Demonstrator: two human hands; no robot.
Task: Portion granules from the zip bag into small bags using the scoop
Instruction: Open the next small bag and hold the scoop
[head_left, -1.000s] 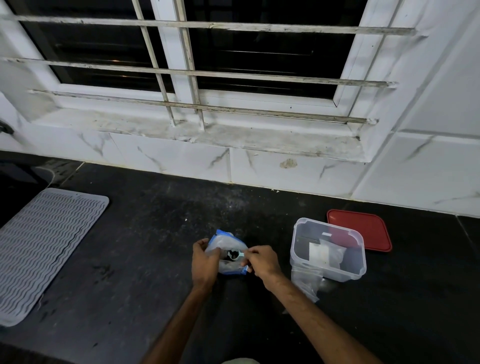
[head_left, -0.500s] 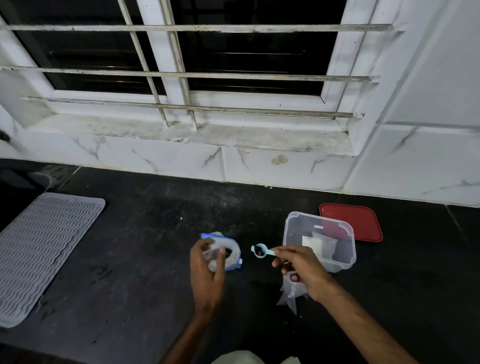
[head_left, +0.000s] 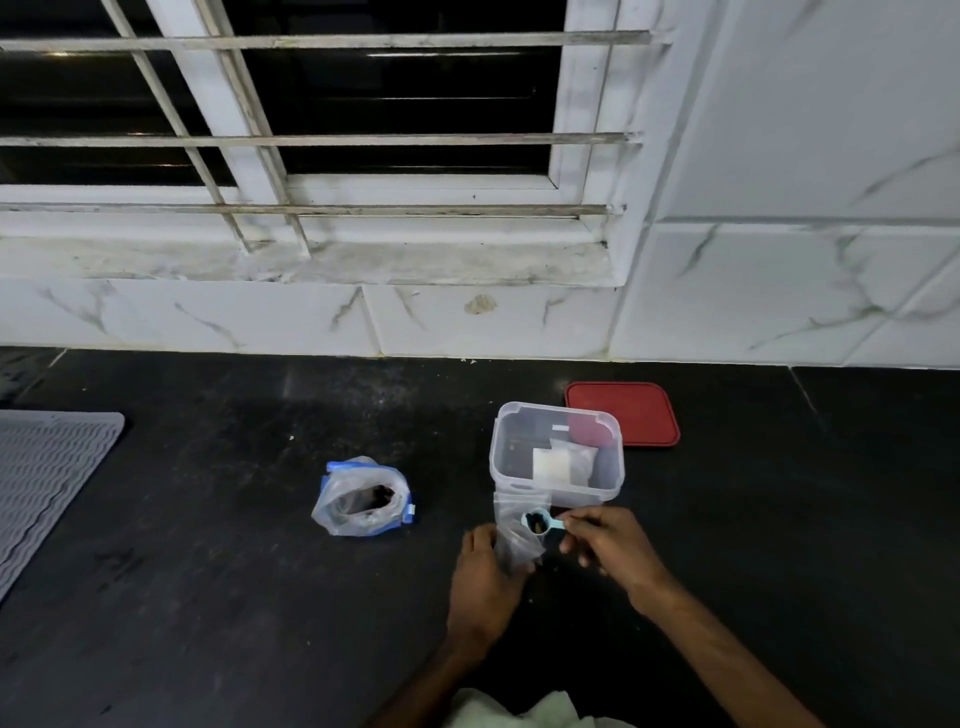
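The fingers (head_left: 574, 521) of the right hand (head_left: 610, 545) are pinching the handle end of the pale blue scoop (head_left: 540, 521), whose bowl is carrying dark granules (head_left: 536, 525) and hovering at the mouth of the small bag (head_left: 511, 543). The left hand (head_left: 483, 577) is gripping that small bag around its lower part and holding it upright, just in front of the clear tub (head_left: 558, 410).

The small bag is looking thin, limp and very light, so it is probably needing a hold near the rim to keep the mouth from folding shut. Squeezing lower down is likely closing it. The scoop is seeming stiff and light, and keeping it level by the handle tip is what is stopping the loose granules from spilling.

The zip bag (head_left: 363, 499) is standing open on the counter (head_left: 208, 545), well to the left of both hands, with more dark granules showing inside. It is soft and is likely slumping if knocked.

Counting: one scoop, one zip bag, one small bag in hand, one tub, one red lid (head_left: 623, 415) lying behind the tub, and one ribbed mat (head_left: 47, 467) at the far left. Pale packets (head_left: 561, 462) are sitting inside the tub, two at least, though an exact number is hard to make out
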